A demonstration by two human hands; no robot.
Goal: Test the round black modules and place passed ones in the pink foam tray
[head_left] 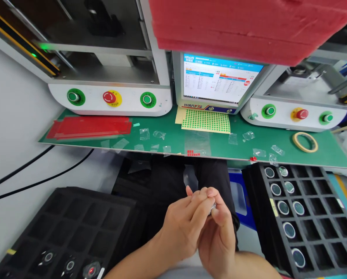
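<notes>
Above my lap, my left hand (182, 223) and my right hand (221, 232) are closed together, fingers pressed against each other. Between the fingertips shows the edge of a small shiny part (212, 208); most of it is covered, so its kind cannot be made out. To the right, a black foam tray (309, 228) holds several round, glass-faced discs (289, 230) in its left columns. At lower left lies another black tray (71, 217) with a few small ring-shaped parts (70, 265) in its front pockets, one of them lit red.
Ahead runs a green bench edge (161, 135) with red strips (92, 127), a green-dot sticker sheet (205, 121), scraps of clear film (144, 134) and a tape roll (305, 142). Behind stand a screen (220, 81) and two button panels (126, 104). Red foam (249, 27) overhangs.
</notes>
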